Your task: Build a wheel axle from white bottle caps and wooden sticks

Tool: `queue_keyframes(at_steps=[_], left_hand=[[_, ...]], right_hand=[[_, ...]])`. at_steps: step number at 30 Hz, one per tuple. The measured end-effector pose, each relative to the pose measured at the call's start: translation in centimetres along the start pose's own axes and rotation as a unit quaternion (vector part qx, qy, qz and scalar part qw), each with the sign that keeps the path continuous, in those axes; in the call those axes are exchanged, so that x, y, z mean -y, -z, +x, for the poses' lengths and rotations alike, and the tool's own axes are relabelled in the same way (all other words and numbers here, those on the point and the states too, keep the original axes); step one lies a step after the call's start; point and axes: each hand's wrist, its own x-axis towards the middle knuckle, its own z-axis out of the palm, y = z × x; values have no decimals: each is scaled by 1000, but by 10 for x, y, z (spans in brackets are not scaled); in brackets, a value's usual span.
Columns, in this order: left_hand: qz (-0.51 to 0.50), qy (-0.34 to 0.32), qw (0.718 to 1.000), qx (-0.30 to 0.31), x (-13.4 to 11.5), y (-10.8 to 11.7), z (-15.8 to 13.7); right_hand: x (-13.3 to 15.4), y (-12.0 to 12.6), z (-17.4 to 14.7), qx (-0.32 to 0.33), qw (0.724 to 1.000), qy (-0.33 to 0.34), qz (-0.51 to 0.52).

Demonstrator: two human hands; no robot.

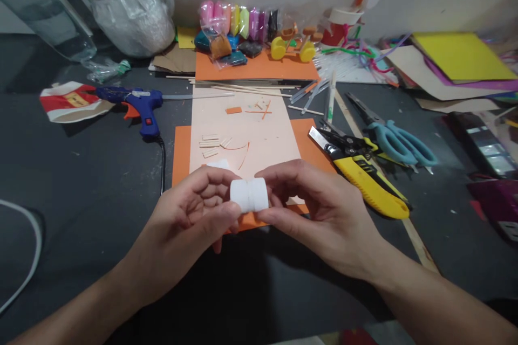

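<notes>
Between both hands is a small white cylinder [248,195] with a seam around its middle, held on its side above the front edge of the paper. My left hand [198,205] pinches its left end between thumb and fingers. At the right end, the thumb and fingers of my right hand [311,205] close on it. Beneath lies a pale sheet [267,145] over orange paper [180,156]. Short cut wooden sticks [209,144] and thin orange strips [244,153] rest on the sheet beyond my hands. A white piece [218,164] shows partly behind my left fingers.
A blue glue gun [141,108] lies at left, its cord running toward me. On the right are a yellow utility knife [364,183] and blue-handled scissors [400,140]. Behind stand packets of coloured clay [243,21], a small yellow-wheeled model [293,48] and a silver pot [129,16].
</notes>
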Motion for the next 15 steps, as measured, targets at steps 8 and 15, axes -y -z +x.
queue_keyframes(at_steps=[8, 15], left_hand=[[-20, -34, 999, 3, 2, 0, 4], [8, -47, 999, -11, 3, 2, 1]], right_hand=[[-5, 1, 0, 8, 993, 85, -78], [-7, 2, -1, 14, 990, 111, -87]])
